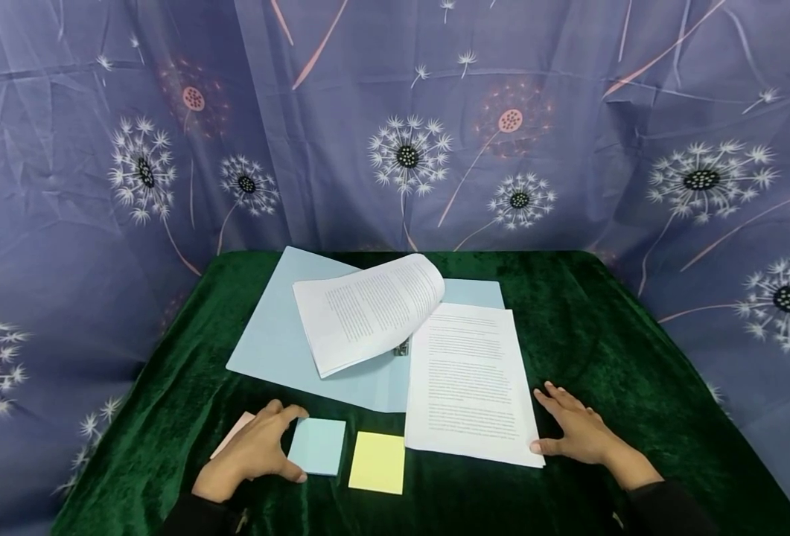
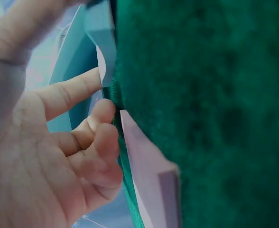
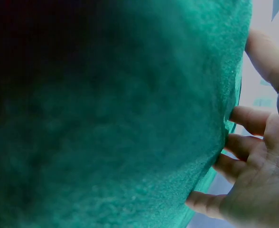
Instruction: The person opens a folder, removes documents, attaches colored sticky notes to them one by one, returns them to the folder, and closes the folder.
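My left hand [image 1: 257,444] has thumb and index finger at opposite edges of a light-blue sticky note pad [image 1: 321,447], pinching its left side. In the left wrist view the index fingertip meets the edge of that blue pad [image 2: 104,40], while the other fingers curl above a pink sticky note pad [image 2: 151,175]. That pink pad [image 1: 234,432] is partly covered by the hand in the head view. My right hand [image 1: 578,432] rests with fingers spread on the cloth, its thumb at the lower right corner of a printed paper stack [image 1: 471,380].
A yellow sticky note pad [image 1: 377,463] lies right of the blue one. Behind, a light-blue folder [image 1: 267,335] lies open under the stack, with turned printed pages [image 1: 368,309] curling over it. Green velvet cloth [image 1: 609,327] covers the table; a dandelion-patterned curtain [image 1: 341,149] surrounds it.
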A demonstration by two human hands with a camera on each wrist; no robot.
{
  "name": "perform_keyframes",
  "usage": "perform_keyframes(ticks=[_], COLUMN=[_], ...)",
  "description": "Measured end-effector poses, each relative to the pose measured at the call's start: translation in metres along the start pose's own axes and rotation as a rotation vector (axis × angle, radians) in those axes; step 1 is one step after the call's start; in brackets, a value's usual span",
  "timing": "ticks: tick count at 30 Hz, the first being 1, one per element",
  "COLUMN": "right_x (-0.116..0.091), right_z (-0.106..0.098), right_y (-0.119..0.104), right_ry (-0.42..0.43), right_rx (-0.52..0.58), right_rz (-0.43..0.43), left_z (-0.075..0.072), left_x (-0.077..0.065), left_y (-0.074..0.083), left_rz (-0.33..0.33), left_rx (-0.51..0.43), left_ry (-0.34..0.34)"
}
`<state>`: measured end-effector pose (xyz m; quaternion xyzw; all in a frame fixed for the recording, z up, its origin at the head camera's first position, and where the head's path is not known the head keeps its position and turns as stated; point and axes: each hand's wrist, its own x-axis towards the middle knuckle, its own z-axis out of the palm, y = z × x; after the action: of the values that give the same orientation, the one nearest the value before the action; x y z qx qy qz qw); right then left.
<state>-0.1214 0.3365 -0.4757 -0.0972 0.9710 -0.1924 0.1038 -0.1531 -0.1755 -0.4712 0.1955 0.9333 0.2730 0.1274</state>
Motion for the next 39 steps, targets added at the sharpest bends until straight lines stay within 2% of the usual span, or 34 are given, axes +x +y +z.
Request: perform_keyframes(ticks=[5,12,19,23,29,34,39], right_x=[0.0,0.0,0.002,0.01,0.024,0.034,0.044], right_z=[-0.001,-0.002,-0.004,-0.008,-0.014,-0.012,-0.012], right_y=[-0.002,-0.002,-0.004,-0.014,-0.039,-0.063,-0.091], right_ry=[-0.01,-0.015,-0.005,0.043,0.104,0.152,0.218], right_rx=[0.005,0.003,-0.002,-0.014,-0.04,-0.02,0.035], right_rz=[0.012,0.019,0.004,-0.048,-0.14,-0.22,-0.337], left_z=[-0.003,-0.013,-0.021,-0.027,-0.038,-0.037,-0.031], left_x=[-0.001,-0.002,-0.001,0.006,0.022,0.037,0.053], left_y=[-0.001,-0.001,0.015,0.031,0.055,0.073,0.089], left_rz=[0.058,0.106,0.159,0.215,0.294,0.328,0.358], left_rx=[-0.018,-0.045,-0.065,-0.052,-0.054,-0.09,-0.055], left_ry=[0.01,0.03,0.034,0.046,0.095,0.125,0.137])
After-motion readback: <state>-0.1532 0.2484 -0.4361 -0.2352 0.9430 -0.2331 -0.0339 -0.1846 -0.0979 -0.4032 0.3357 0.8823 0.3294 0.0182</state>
